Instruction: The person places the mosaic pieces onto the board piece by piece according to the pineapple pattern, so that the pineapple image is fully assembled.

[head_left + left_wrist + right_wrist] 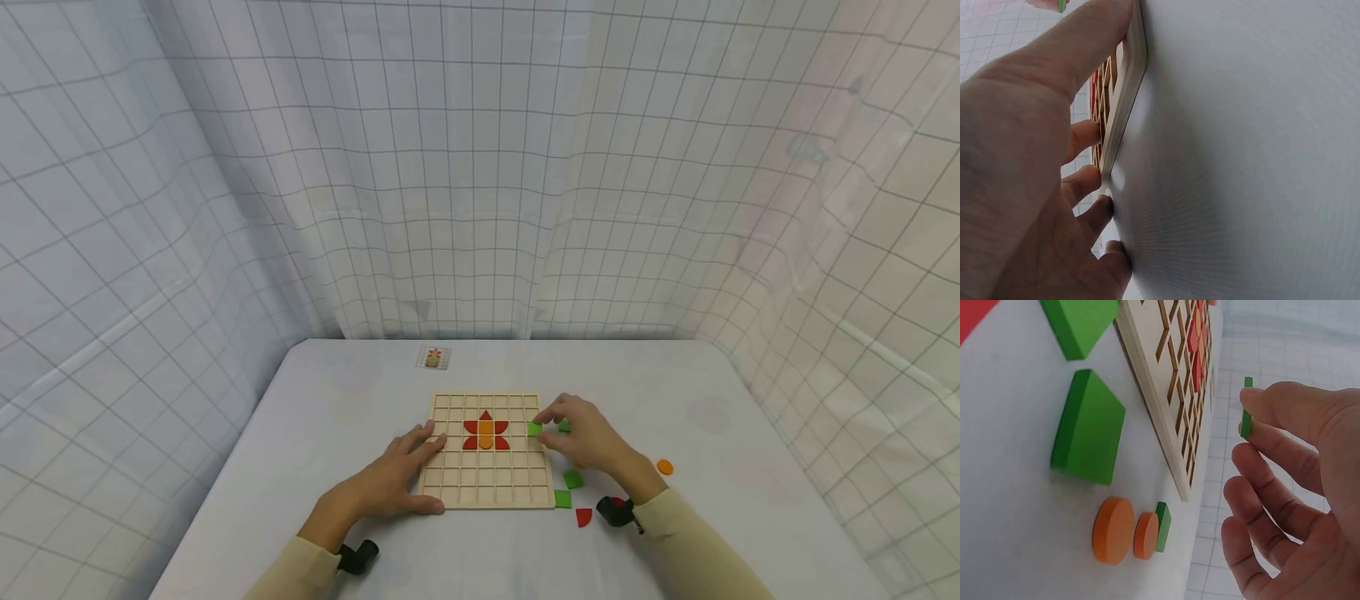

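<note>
Above the right edge of the wooden board point(450, 477), a green tile point(535, 429) sits between the thumb and forefinger of the right hand point(588, 433); the grip is a narrow pinch, with the other fingers bent loosely clear of the piece. From this pinch the board lies to the left and below, and the right wrist view shows the tile edge-on, lifted off the grid and roughly level with it. It looks square from the head view, so no long axis stands out; I judge that squaring its sides to the grid lines would matter more than which end leads. Seen from the head, it lines up with the row of the orange square point(486, 427), over the rightmost column, though which cell is truly beneath it I cannot tell. The left hand point(390, 479) is farther off, at the opposite edge, fingers spread and thumb on the near left corner, touching the board and pinching no piece. The right hand is plainly the nearer one to the loose pieces: another green piece point(564, 426) is just beside its fingers, two more, a green piece point(573, 479) and a green square point(563, 499), lie nearer the person, and an orange disc point(665, 467) rests beyond the wrist
</note>
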`<action>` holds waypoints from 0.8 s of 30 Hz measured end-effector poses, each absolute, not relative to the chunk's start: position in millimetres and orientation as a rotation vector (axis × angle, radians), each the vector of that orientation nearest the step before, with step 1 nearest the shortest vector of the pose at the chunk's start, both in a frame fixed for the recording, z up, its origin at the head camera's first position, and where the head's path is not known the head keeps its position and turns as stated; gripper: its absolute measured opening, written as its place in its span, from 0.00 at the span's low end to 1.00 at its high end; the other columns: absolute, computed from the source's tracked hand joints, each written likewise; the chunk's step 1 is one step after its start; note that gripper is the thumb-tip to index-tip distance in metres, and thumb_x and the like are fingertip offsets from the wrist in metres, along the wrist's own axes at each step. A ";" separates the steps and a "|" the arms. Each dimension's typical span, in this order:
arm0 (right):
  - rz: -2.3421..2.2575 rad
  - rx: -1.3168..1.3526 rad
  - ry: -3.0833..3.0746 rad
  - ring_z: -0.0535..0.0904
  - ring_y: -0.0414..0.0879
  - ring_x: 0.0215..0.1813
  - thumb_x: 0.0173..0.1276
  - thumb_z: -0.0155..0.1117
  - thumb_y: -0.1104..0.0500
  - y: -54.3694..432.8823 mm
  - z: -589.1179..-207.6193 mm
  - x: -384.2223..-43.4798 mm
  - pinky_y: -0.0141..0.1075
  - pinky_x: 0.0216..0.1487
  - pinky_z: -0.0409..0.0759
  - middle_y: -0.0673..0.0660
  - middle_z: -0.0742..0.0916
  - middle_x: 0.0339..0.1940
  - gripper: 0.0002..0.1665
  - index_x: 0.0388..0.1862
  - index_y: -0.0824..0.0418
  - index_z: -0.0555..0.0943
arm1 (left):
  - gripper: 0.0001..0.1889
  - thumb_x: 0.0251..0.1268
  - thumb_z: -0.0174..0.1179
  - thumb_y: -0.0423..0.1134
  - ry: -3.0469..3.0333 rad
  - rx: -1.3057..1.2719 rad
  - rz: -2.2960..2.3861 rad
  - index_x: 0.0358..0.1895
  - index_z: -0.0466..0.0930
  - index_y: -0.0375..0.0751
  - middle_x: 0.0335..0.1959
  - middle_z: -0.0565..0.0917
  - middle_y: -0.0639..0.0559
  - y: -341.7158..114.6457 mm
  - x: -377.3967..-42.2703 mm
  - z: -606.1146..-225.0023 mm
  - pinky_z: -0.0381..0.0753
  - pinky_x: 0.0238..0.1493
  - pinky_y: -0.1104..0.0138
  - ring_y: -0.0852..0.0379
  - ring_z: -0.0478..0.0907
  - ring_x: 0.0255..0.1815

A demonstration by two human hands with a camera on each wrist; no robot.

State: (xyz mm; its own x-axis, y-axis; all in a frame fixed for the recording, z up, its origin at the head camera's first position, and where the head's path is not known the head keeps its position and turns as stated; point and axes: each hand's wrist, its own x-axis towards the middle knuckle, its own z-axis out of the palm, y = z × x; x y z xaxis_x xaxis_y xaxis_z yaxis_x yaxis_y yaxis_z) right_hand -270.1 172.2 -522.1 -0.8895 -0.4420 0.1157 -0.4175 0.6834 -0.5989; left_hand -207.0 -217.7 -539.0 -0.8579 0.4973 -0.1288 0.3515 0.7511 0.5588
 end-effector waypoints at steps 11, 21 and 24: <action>-0.988 -1.022 2.777 0.86 0.40 0.47 0.75 0.84 0.63 148.0 -530.0 -264.3 0.33 0.51 0.88 0.52 0.96 0.49 0.10 0.53 0.60 0.96 | 0.62 0.67 0.84 0.65 2.681 0.653 0.790 0.96 0.61 0.44 0.99 0.53 0.35 -219.4 -206.0 -542.2 0.69 0.88 0.28 0.23 0.54 0.97; -1.008 -1.043 2.683 0.87 0.38 0.46 0.77 0.84 0.60 118.3 -531.7 -257.3 0.31 0.50 0.88 0.53 0.95 0.49 0.10 0.54 0.60 0.95 | 0.61 0.68 0.84 0.65 2.684 0.663 0.795 0.96 0.61 0.44 0.99 0.54 0.35 -219.2 -207.2 -542.6 0.70 0.88 0.27 0.22 0.54 0.97; -0.998 -1.030 2.683 0.85 0.37 0.45 0.77 0.83 0.61 112.1 -532.3 -256.0 0.30 0.49 0.88 0.53 0.95 0.48 0.08 0.52 0.60 0.95 | 0.61 0.68 0.84 0.65 2.681 0.665 0.798 0.96 0.62 0.44 0.99 0.54 0.35 -218.6 -207.7 -542.1 0.70 0.88 0.27 0.21 0.54 0.97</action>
